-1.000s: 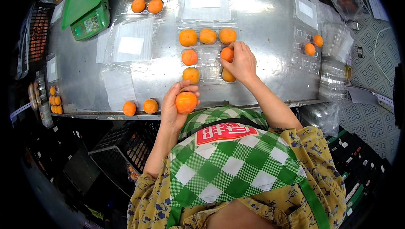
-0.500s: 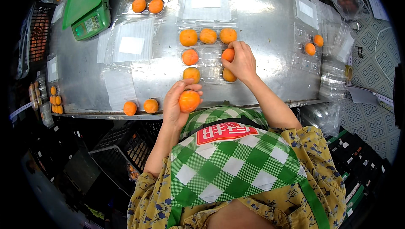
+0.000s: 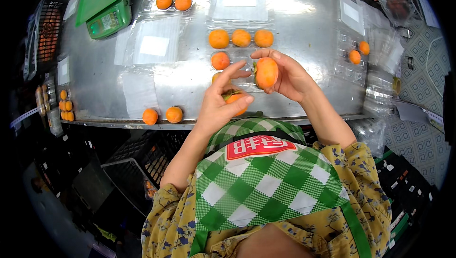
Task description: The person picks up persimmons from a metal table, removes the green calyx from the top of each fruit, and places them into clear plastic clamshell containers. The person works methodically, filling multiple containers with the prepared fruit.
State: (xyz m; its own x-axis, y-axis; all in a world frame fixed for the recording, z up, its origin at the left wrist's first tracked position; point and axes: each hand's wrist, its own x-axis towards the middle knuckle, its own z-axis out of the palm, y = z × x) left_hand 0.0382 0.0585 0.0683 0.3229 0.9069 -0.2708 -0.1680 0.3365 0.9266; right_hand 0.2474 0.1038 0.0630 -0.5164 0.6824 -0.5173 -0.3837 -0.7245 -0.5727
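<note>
My left hand (image 3: 213, 103) is closed round an orange persimmon (image 3: 236, 102) with green leaves showing, close to the table's front edge. My right hand (image 3: 293, 76) grips another persimmon (image 3: 267, 73), tilted so its leafy calyx faces left. Both hands are over the near part of a clear plastic tray (image 3: 244, 57). Across the tray's far row sit three persimmons (image 3: 241, 38). One more persimmon (image 3: 220, 60) lies in the left column, and below it another is mostly covered by my left fingers. My right hand and its fruit hide the right column's nearer cells.
Two loose persimmons (image 3: 174, 114) rest by the front edge. A filled tray (image 3: 183, 2) and a green scale (image 3: 105, 8) stand at the far left. At right is a tray (image 3: 346, 61) with two fruits. A black crate (image 3: 142, 156) sits below the table.
My right hand has lifted toward me from the tray's right column, now holding a persimmon. My left hand has moved right with its persimmon, turning it leaf side up. The view has shifted slightly.
</note>
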